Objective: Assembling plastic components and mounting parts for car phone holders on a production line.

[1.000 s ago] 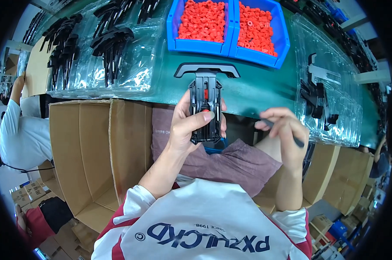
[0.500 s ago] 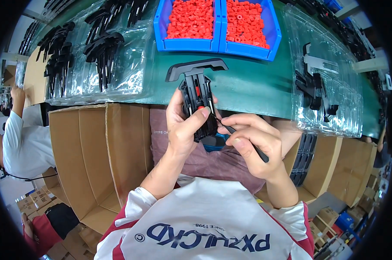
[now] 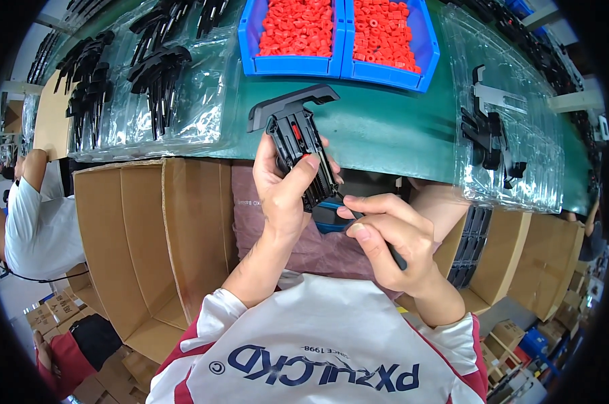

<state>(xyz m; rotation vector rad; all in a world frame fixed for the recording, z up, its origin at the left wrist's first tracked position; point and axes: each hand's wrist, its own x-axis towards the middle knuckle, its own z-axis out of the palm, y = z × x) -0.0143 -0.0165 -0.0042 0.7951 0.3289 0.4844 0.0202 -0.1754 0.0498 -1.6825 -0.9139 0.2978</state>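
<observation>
My left hand (image 3: pixel 282 196) is wrapped round a black plastic assembly (image 3: pixel 310 139), its thumb pressed on the front near a red piece. The assembly has a wide curved bar across its far end and a red insert in a central slot. It tilts with the bar to the far left. My right hand (image 3: pixel 402 236) pinches a slim tool with a black handle (image 3: pixel 398 258), whose kind I cannot make out. The tool's front end points at the assembly's lower right side; whether its tip touches is hidden.
Two blue bins (image 3: pixel 292 66) of small red parts (image 3: pixel 384 40) stand on the green table (image 3: pixel 378 128). Clear plastic trays (image 3: pixel 197 128) with black parts (image 3: pixel 159 77) lie left, another tray (image 3: pixel 530 155) right. Cardboard boxes (image 3: pixel 126 236) flank me. Another person (image 3: pixel 38 225) sits left.
The assembly has shifted slightly left and away from me, tilting more to the left. My right hand has moved a little left and nearer to me, still holding the tool.
</observation>
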